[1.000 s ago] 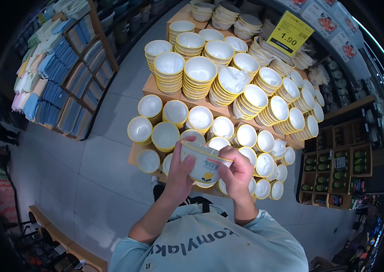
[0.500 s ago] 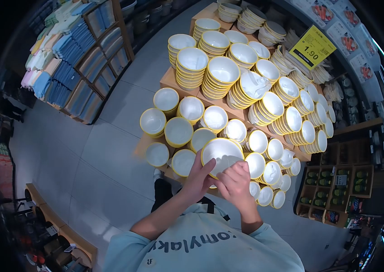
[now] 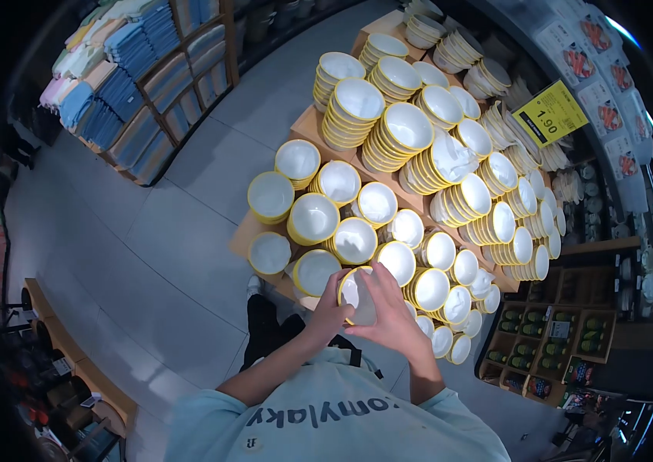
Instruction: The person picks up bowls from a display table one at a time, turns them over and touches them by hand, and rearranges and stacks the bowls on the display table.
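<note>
Gray floor [image 3: 211,165] spreads around a wooden stand [image 3: 241,236]. The left hand [image 3: 328,312] grips 1 white bowl [image 3: 353,291] with a yellow rim, and the right hand [image 3: 391,316] spreads over its other side. Stacks of bowls [image 3: 315,220] sit on the stand past them, near a yellow sign [image 3: 550,114] saying 1.90

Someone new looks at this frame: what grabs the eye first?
Probably the stacks of white, yellow-rimmed bowls covering the stepped wooden display from the center toward the upper right. Next, the bright yellow sign reading 1.90, above the stacks on the right. Then the single bowl at the lower center, between the left hand and the right hand, at the display's near edge.
</note>
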{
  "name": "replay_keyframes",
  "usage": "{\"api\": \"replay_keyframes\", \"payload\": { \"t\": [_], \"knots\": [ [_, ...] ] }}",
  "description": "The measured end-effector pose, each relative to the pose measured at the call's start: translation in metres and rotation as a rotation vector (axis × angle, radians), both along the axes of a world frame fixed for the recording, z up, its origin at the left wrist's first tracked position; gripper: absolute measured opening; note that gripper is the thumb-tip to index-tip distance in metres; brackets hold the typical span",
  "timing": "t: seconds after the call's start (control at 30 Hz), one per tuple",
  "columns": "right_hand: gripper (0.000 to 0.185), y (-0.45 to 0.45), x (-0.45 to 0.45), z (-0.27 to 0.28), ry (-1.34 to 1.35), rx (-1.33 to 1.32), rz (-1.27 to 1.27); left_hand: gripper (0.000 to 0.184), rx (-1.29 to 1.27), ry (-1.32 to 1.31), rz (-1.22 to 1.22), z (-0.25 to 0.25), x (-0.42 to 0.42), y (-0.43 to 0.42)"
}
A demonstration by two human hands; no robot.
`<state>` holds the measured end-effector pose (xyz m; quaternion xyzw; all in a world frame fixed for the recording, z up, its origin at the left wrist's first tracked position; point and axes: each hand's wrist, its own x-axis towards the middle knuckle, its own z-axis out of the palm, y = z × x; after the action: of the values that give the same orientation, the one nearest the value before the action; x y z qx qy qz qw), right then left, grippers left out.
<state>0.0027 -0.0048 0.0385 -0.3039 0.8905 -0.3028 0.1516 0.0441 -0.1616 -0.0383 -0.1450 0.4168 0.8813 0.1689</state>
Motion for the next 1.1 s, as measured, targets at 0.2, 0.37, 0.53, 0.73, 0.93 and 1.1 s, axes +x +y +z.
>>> {"api": "replay_keyframes", "payload": {
  "t": [0.2,0.37,0.53,0.73,0.93,1.1],
  "knots": [
    [0.110,-0.020,0.000,-0.011,0.014,0.090,0.064,0.082,-0.041,-0.039,0.004,-0.027,0.007,-0.018],
    [0.106,-0.042,0.001,-0.031,0.033,0.084,0.073,0.075,-0.049,-0.090,0.067,-0.049,0.020,-0.036],
    [0.104,-0.060,-0.014,-0.061,0.102,0.177,0.072,0.061,-0.062,-0.182,0.270,-0.095,0.036,-0.058],
    [0.107,-0.073,-0.028,-0.087,0.129,0.325,0.141,0.041,-0.318,-0.220,0.427,-0.144,0.041,-0.072],
    [0.106,-0.087,-0.028,-0.098,0.222,0.356,0.147,0.038,-0.236,-0.248,0.422,-0.151,0.041,-0.070],
    [0.107,-0.089,-0.031,-0.108,0.178,0.357,0.125,0.036,-0.237,-0.246,0.417,-0.150,0.038,-0.076]
  ]
}}
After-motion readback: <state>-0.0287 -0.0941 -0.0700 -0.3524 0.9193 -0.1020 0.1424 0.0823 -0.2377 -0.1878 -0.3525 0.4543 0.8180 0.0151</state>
